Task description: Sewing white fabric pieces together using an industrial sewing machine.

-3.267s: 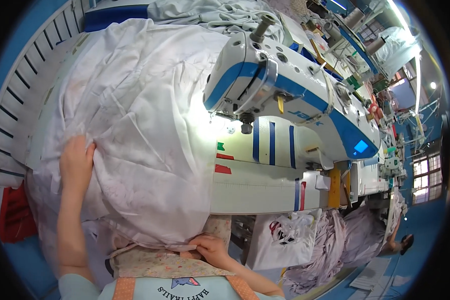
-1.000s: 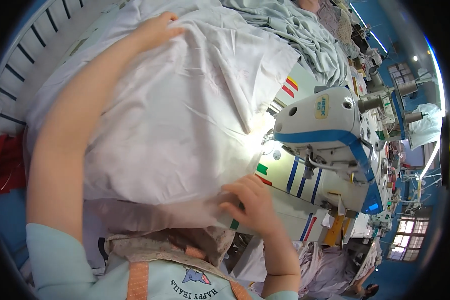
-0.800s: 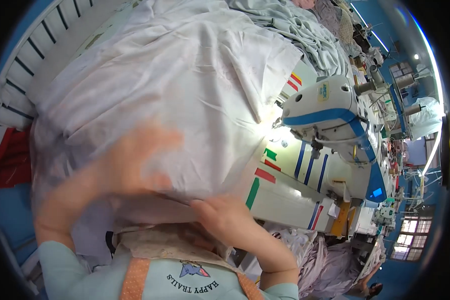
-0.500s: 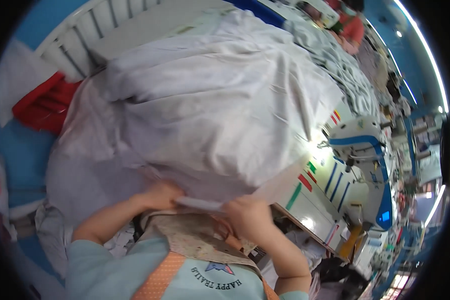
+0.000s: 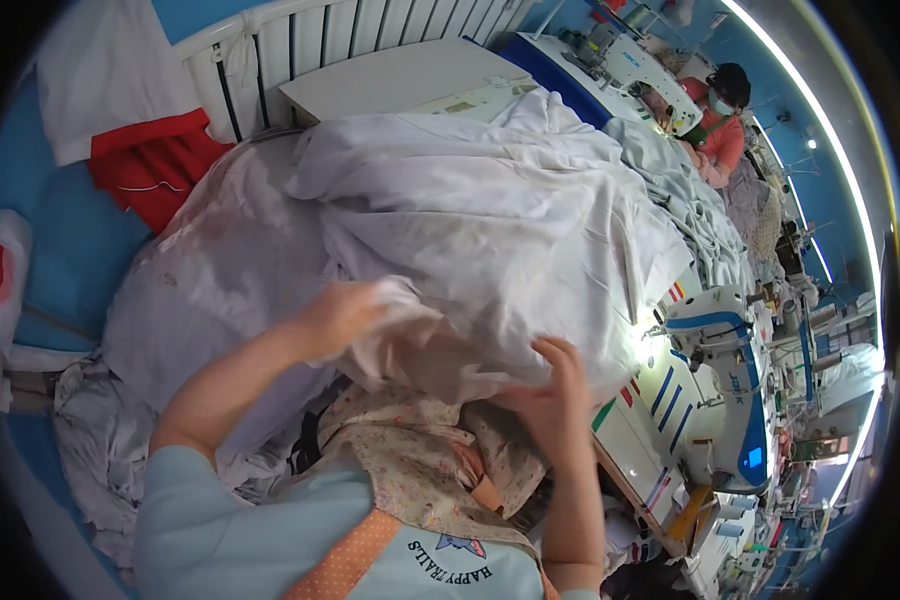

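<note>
You're gripping the white cloth (image 5: 500, 250) with your left hand (image 5: 340, 318), holding your right hand (image 5: 558, 405) loosely spread, and ideally keeping the edge untwisted.

White cloth (image 5: 510, 240), floral beige apron (image 5: 407, 440)

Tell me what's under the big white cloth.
A pale tabletop shows past the far edge of the white cloth, and a striped work surface at its right. Whatever lies beneath the middle is covered and cannot be seen.
</note>
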A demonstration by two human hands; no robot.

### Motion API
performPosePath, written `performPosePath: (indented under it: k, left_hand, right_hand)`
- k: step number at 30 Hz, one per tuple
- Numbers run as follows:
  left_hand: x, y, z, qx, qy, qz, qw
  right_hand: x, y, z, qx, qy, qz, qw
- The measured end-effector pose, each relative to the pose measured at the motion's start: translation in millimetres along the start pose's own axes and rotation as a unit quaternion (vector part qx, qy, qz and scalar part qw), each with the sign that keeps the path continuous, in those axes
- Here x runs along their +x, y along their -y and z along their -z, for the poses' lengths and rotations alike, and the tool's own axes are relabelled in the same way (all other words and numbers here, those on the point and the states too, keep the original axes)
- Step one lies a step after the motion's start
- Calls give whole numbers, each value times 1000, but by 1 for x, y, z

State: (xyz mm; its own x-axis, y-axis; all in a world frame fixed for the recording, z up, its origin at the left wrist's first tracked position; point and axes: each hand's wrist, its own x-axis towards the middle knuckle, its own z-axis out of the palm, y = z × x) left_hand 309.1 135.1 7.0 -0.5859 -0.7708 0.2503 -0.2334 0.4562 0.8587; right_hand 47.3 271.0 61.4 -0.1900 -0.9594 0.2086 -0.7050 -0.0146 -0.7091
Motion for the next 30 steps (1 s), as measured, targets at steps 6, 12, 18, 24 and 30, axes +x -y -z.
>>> performPosePath:
  k: [6,12,18,24,30]
  left_hand:
    - [34,-79,0,-46,116,-180,976]
    - [27,6,-28,5,82,-181,980]
    - [30,65,-88,135,-137,-127,973]
    - [55,87,-119,-112,-410,-52,904]
    - [56,87,-23,156,-235,-285,916]
  right_hand:
    - [15,45,-29,103,117,1,988]
    - [2,61,58,254,-152,60,953]
    - [-7,87,129,350,-141,206,903]
    - [-41,79,204,510,-121,269,808]
    - [-102,26,225,457,-340,164,805]
